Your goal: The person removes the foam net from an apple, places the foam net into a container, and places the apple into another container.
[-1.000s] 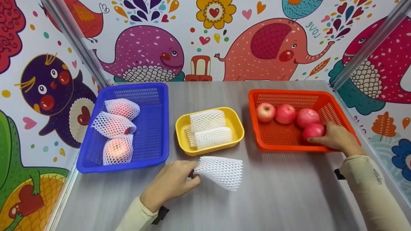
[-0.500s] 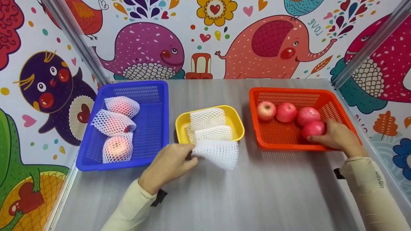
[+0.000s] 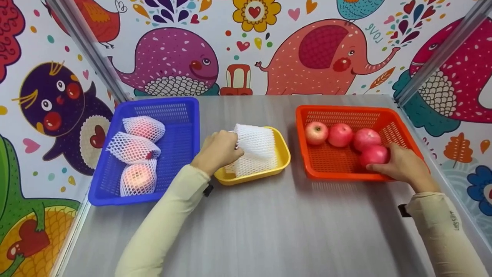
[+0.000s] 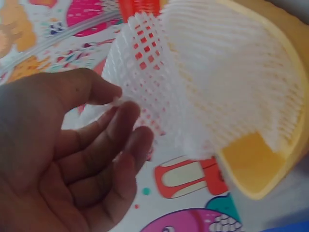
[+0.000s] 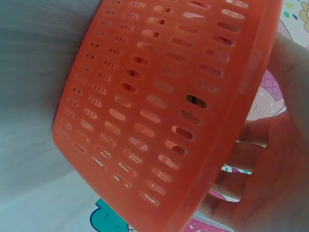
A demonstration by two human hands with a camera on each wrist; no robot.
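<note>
Over the yellow tray point(image 3: 285, 163), my left hand point(image 3: 218, 152) pinches a white foam net sleeve point(image 3: 255, 139) by its left end. In the left wrist view, thumb and forefinger meet on the sleeve's edge point(image 4: 140, 72). More foam nets point(image 3: 253, 167) lie in the tray beneath, partly covered. My right hand point(image 3: 407, 165) reaches over the near right corner of the red basket point(image 3: 346, 176) and grips a red apple point(image 3: 373, 155), thumb on its near side. From the right wrist, the basket wall point(image 5: 159, 96) hides that apple.
Three other apples point(image 3: 340, 134) sit along the back of the red basket. The blue basket point(image 3: 178, 150) on the left holds three apples in foam nets point(image 3: 138, 177). Printed panels point(image 3: 238, 46) with metal posts point(image 3: 438, 54) border the grey table point(image 3: 269, 231).
My left hand has carried the foam net from the near table up and away to above the yellow tray. My right hand stays on the same apple.
</note>
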